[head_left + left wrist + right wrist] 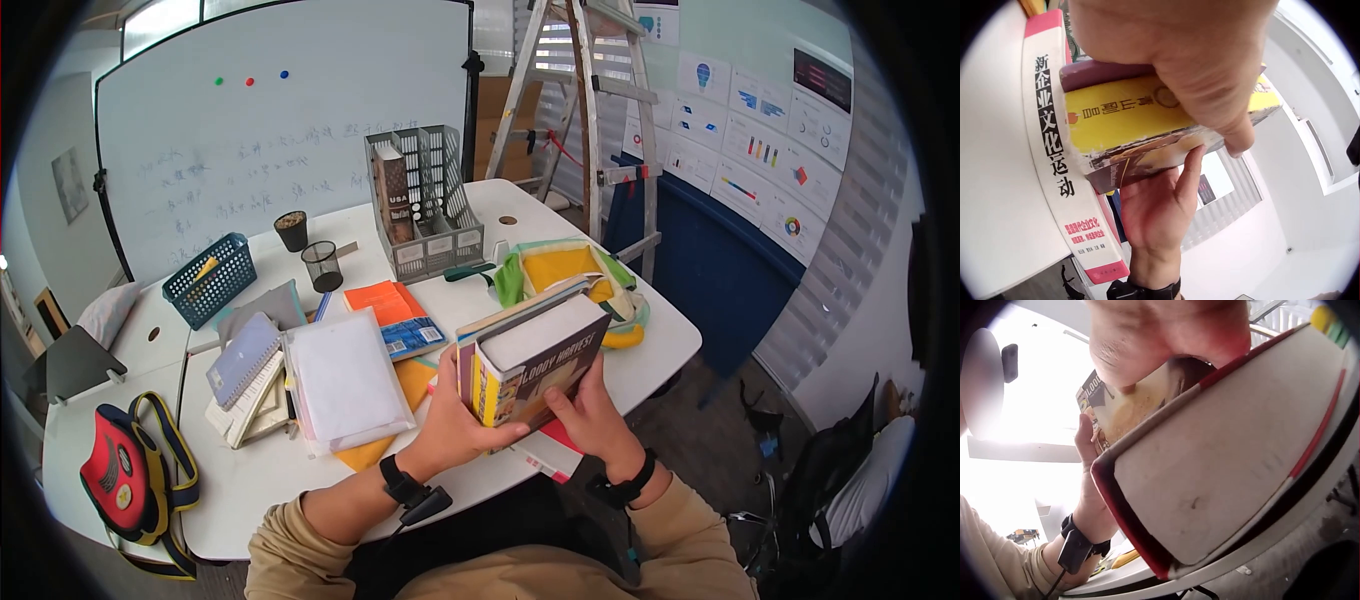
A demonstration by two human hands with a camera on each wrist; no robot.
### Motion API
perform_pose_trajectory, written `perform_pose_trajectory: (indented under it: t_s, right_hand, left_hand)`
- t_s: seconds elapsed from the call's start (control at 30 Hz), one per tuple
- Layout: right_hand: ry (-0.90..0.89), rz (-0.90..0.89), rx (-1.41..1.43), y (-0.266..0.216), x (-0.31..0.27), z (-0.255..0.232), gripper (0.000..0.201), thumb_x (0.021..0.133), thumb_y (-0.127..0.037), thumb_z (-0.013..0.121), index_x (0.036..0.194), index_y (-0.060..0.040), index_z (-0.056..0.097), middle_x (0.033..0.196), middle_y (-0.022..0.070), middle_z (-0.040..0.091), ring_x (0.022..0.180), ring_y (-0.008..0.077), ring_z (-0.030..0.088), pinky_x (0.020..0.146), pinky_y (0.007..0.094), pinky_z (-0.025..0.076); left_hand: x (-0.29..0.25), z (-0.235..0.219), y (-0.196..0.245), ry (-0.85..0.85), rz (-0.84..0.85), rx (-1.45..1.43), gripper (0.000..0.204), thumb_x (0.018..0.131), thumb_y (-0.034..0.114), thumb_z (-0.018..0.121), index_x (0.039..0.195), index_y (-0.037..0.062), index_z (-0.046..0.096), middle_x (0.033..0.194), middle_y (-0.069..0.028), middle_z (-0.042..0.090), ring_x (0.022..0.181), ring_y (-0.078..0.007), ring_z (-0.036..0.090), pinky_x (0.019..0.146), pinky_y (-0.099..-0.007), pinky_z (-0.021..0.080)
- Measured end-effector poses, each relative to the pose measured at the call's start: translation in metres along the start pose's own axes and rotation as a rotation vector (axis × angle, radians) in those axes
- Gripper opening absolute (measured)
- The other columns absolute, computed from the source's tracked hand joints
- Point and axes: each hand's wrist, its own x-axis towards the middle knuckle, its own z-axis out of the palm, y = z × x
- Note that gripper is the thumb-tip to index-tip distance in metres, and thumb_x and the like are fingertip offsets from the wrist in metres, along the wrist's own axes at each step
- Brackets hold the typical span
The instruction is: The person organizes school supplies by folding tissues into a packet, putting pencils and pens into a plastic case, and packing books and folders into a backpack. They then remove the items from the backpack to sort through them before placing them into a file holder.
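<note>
Both hands hold a stack of books above the table's front edge. The outermost is a thick dark book [550, 365] with a yellow spine [1116, 112]; thinner books stand behind it. My left hand [450, 425] grips the spine side, thumb on the front cover. On the other side my right hand [595, 420] grips the stack, thumb on the cover. The right wrist view shows the pale page edges [1229, 450] inside a red-edged cover. A white book with pink ends [1054, 144] lies beneath the stack on the table.
A grey file rack [435, 255] holding a book stands at the back. A green and yellow bag [560, 265] lies behind the stack. Left are notebooks [245, 360], a clear pouch [348, 380], a blue basket [210, 280], a mesh cup [322, 268] and a red bag [125, 475].
</note>
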Motion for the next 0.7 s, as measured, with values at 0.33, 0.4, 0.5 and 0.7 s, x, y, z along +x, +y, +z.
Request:
perform_pose_trajectory:
  t_s: [0.33, 0.4, 0.5, 0.7]
  right_hand:
    - [-0.004, -0.051, 0.008, -0.021, 0.001, 0.0, 0.097, 0.108, -0.023, 0.081, 0.176, 0.0051, 0.018, 0.173, 0.0259, 0.038, 0.159, 0.033, 0.045, 0.132, 0.0472, 0.037]
    - [0.009, -0.048, -0.043, -0.019, -0.004, -0.009, 0.097, 0.107, -0.022, 0.083, 0.176, 0.0043, 0.02, 0.172, 0.0248, 0.041, 0.159, 0.0332, 0.046, 0.132, 0.0468, 0.039]
    - [0.123, 0.199, 0.473, -0.013, -0.014, 0.005, 0.084, 0.111, -0.02, 0.076, 0.174, 0.0032, 0.024, 0.164, 0.0222, 0.052, 0.152, 0.0291, 0.056, 0.128, 0.045, 0.047]
    - [0.319, 0.359, 0.611, -0.013, -0.01, -0.014, 0.056, 0.114, -0.023, 0.064, 0.159, 0.0034, 0.043, 0.147, 0.0173, 0.065, 0.132, 0.0231, 0.07, 0.111, 0.0433, 0.061]
  left_hand:
    - [-0.002, -0.01, 0.005, 0.259, -0.12, -0.117, 0.059, 0.105, 0.018, 0.083, 0.151, 0.0007, 0.05, 0.128, -0.0081, 0.066, 0.118, -0.0164, 0.068, 0.101, -0.0375, 0.06]
    - [0.003, 0.006, 0.014, 0.413, -0.218, -0.542, 0.043, 0.11, 0.02, 0.078, 0.141, 0.0026, 0.055, 0.122, -0.0062, 0.065, 0.112, -0.0141, 0.067, 0.096, -0.0358, 0.06]
    - [0.003, 0.02, 0.028, 0.429, -0.273, -0.556, 0.031, 0.114, 0.021, 0.074, 0.133, 0.0049, 0.056, 0.121, -0.0051, 0.067, 0.11, -0.0139, 0.07, 0.093, -0.034, 0.061]
    - [-0.015, 0.039, 0.049, 0.137, -0.63, -0.471, 0.052, 0.118, 0.041, 0.067, 0.156, 0.0077, 0.054, 0.139, -0.0044, 0.071, 0.137, -0.018, 0.065, 0.113, -0.0429, 0.054]
